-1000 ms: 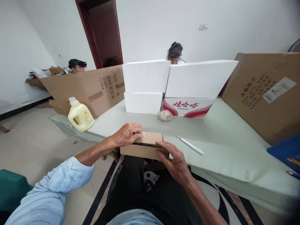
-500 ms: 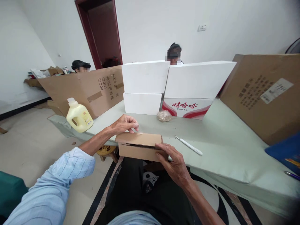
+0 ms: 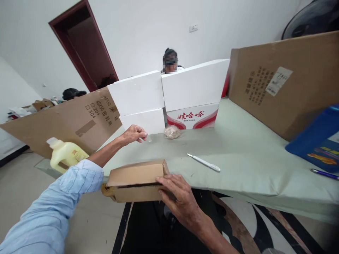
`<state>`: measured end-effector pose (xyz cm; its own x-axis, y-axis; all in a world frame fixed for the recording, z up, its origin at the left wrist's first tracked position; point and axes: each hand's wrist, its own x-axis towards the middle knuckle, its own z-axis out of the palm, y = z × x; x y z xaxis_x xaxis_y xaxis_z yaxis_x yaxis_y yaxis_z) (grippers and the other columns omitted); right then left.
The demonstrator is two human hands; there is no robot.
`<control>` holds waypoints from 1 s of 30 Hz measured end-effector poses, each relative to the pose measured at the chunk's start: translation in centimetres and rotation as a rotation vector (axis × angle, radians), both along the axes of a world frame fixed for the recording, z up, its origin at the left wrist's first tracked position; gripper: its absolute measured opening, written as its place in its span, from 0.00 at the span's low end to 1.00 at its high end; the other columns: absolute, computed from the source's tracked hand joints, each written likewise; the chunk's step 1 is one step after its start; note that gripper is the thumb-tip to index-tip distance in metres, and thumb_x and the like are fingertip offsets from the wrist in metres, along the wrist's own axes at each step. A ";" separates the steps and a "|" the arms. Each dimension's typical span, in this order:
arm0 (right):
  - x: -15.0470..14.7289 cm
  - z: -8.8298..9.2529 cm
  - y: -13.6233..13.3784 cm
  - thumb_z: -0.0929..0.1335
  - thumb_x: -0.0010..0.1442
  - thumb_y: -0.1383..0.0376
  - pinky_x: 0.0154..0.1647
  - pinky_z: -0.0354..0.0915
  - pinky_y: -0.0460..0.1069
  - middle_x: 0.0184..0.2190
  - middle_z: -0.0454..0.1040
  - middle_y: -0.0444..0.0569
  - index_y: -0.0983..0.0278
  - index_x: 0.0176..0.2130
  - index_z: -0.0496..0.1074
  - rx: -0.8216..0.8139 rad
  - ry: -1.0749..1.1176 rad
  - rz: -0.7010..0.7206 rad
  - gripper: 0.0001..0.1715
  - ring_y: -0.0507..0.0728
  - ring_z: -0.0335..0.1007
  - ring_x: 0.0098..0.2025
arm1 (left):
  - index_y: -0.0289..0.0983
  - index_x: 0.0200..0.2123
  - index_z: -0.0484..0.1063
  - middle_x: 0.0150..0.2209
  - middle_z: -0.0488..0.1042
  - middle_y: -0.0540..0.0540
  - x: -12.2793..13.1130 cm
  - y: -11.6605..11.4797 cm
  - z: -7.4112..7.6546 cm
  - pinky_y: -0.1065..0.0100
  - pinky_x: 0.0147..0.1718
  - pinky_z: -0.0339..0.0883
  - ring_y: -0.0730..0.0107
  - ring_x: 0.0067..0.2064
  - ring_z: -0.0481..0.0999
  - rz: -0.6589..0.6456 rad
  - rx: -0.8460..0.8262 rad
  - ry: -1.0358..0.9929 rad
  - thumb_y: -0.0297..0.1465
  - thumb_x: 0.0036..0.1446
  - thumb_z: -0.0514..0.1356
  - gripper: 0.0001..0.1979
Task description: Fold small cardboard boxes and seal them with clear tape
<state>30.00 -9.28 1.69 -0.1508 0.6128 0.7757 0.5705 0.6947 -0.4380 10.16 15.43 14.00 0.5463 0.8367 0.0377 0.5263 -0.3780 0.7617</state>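
A small brown cardboard box (image 3: 137, 176) sits at the table's near edge, its lid slightly raised along a dark gap facing me. My right hand (image 3: 180, 199) grips the box's right end, thumb on the front side and fingers over the lid edge. Beyond the box, my left hand (image 3: 135, 134) is held over the table with thumb and fingers pinched together. A tiny pale, see-through scrap (image 3: 150, 138) shows beside its fingertips; whether it is held there I cannot tell. A white-handled scalpel (image 3: 203, 162) lies to the right of the box.
A crumpled clear plastic bundle (image 3: 172, 132) rests before white cartons (image 3: 194, 84). Large brown cardboard panels (image 3: 97, 116) stand on both sides. A yellow jug (image 3: 66, 153) is at left; a blue container (image 3: 315, 141) and a pen (image 3: 324, 174) lie right. A person (image 3: 171, 61) sits behind the cartons.
My left hand has lifted away from the lid toward the white cartons. The box, still in my right hand, appears lower and turned slightly. The whole view has swung to the right.
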 end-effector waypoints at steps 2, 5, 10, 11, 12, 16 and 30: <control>-0.2 0.0 -0.3 0.68 0.66 0.74 0.49 0.71 0.54 0.46 0.84 0.50 0.58 0.57 0.75 -0.004 0.013 -0.011 0.23 0.58 0.80 0.46 | 0.34 0.29 0.79 0.30 0.83 0.42 2.6 2.1 -0.7 0.69 0.33 0.79 0.67 0.34 0.83 -0.009 0.085 0.095 0.40 0.57 0.66 0.14; -0.3 -0.1 -0.7 0.67 0.68 0.73 0.49 0.69 0.54 0.44 0.83 0.50 0.59 0.56 0.75 0.006 0.031 -0.037 0.19 0.58 0.78 0.44 | 0.34 0.29 0.78 0.28 0.82 0.44 6.6 5.3 -2.1 0.68 0.33 0.77 0.66 0.33 0.82 -0.020 0.190 0.207 0.35 0.58 0.63 0.10; -0.6 -0.4 -0.6 0.66 0.69 0.71 0.41 0.64 0.52 0.39 0.81 0.48 0.62 0.53 0.76 0.058 0.047 -0.044 0.15 0.56 0.73 0.37 | 0.36 0.30 0.80 0.36 0.84 0.41 12.6 9.8 -4.6 0.59 0.47 0.75 0.57 0.43 0.82 -0.030 0.464 0.417 0.29 0.61 0.60 0.10; -0.8 -0.5 -0.4 0.66 0.69 0.71 0.38 0.62 0.52 0.37 0.81 0.47 0.63 0.52 0.76 0.093 0.054 -0.057 0.14 0.55 0.71 0.35 | 0.36 0.31 0.80 0.40 0.84 0.39 13.6 10.5 -5.1 0.58 0.51 0.74 0.55 0.47 0.82 -0.038 0.514 0.454 0.28 0.63 0.59 0.10; -0.9 -0.5 -0.3 0.66 0.70 0.71 0.36 0.60 0.52 0.35 0.80 0.46 0.63 0.51 0.76 0.127 0.064 -0.081 0.13 0.54 0.69 0.33 | 0.36 0.33 0.80 0.44 0.84 0.37 14.5 11.1 -5.6 0.57 0.53 0.73 0.53 0.50 0.81 -0.047 0.557 0.488 0.27 0.64 0.59 0.10; -1.4 -0.8 0.4 0.65 0.71 0.71 0.32 0.55 0.52 0.28 0.76 0.42 0.62 0.45 0.76 0.223 0.112 -0.180 0.10 0.53 0.63 0.27 | 0.34 0.43 0.80 0.52 0.80 0.34 17.3 13.2 -7.8 0.57 0.54 0.71 0.51 0.54 0.79 -0.083 0.668 0.606 0.26 0.70 0.54 0.13; -4.3 -2.7 0.9 0.69 0.71 0.67 0.30 0.54 0.52 0.20 0.68 0.36 0.58 0.33 0.72 0.203 0.345 -0.286 0.12 0.50 0.57 0.23 | 0.33 0.48 0.74 0.53 0.76 0.31 17.5 14.0 -13.1 0.58 0.52 0.70 0.51 0.52 0.78 -0.219 0.699 0.709 0.28 0.75 0.50 0.12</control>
<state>25.70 -8.41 -1.05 0.2880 0.4235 0.8589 0.5964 0.6224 -0.5069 27.70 29.41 0.95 0.7714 0.6303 0.0871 0.6361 -0.7611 -0.1269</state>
